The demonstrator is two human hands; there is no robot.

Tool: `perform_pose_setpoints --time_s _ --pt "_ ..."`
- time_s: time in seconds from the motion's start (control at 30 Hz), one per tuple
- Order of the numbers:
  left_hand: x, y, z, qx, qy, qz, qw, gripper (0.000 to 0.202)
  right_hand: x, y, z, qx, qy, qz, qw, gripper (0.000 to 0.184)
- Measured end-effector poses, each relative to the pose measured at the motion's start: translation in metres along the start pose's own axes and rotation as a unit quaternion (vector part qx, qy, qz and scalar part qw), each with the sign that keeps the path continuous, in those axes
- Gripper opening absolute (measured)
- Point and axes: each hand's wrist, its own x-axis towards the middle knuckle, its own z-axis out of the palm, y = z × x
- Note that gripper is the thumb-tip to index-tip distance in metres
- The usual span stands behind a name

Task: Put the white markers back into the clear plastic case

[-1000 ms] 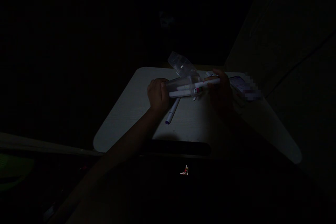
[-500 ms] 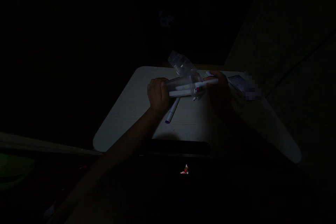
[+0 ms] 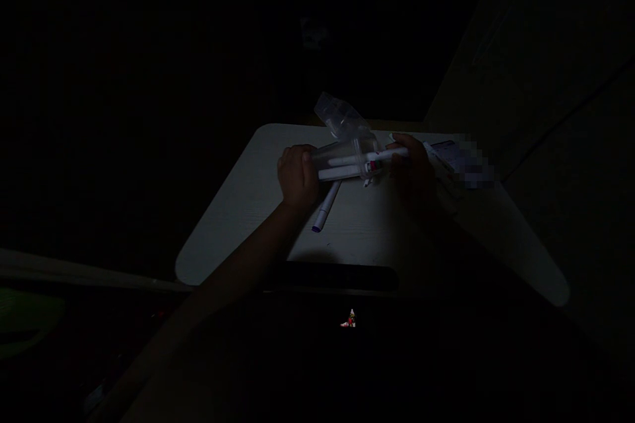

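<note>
The left hand (image 3: 298, 178) had its fingers wrapped around the closed end of a clear, see-through plastic box (image 3: 340, 149), which lay on its side above the pale, round-cornered table (image 3: 233, 205), its mouth turned toward the right hand (image 3: 415, 168). Whether the box touched the tabletop could not be told. Its clear plastic lid (image 3: 342, 119) stood open at the far side.

The right hand's fingers were drawn in narrowly on the outer end of a slim white marker (image 3: 394, 154), whose other end was inside the box. Compared with a second earlier, this marker reached a little deeper and less of it stuck out; the right hand had moved closer to the mouth, while the left hand kept its grip.

Another white marker lay along the lower wall inside the box, with a pinkish-red part (image 3: 372, 165) at the mouth, as before. A white marker with a purple end (image 3: 325, 209) stayed on the table, slanting out from under the box.

Beyond the right hand, a thin white strip (image 3: 439, 156) showed more plainly than before, beside a flat, partly pixelated rectangular object (image 3: 471, 166). Deep shadow hid the right hand's lower fingers.
</note>
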Motion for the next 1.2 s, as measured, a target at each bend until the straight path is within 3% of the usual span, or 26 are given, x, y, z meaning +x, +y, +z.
perform_pose_setpoints --time_s 0.4,0.53,0.87,1.2 --pt "-0.0004 0.0008 0.0002 0.001 0.001 0.015 1.000 0.069 0.0002 -0.0006 0.0018 -0.018 -0.009 0.036 0.999 0.042" --pt "-0.0003 0.0021 -0.0004 -0.006 0.004 0.015 1.000 0.068 0.0012 0.0015 0.0025 -0.005 -0.007 0.014 1.000 0.043" --pt "-0.0003 0.0032 -0.0021 0.010 -0.011 0.009 1.000 0.070 0.0020 0.0022 0.0056 -0.010 -0.003 0.015 1.000 0.033" --pt "0.0003 0.0046 -0.0025 0.003 -0.020 -0.009 1.000 0.071 0.0030 -0.0030 0.0016 -0.032 -0.004 0.017 0.999 0.043"
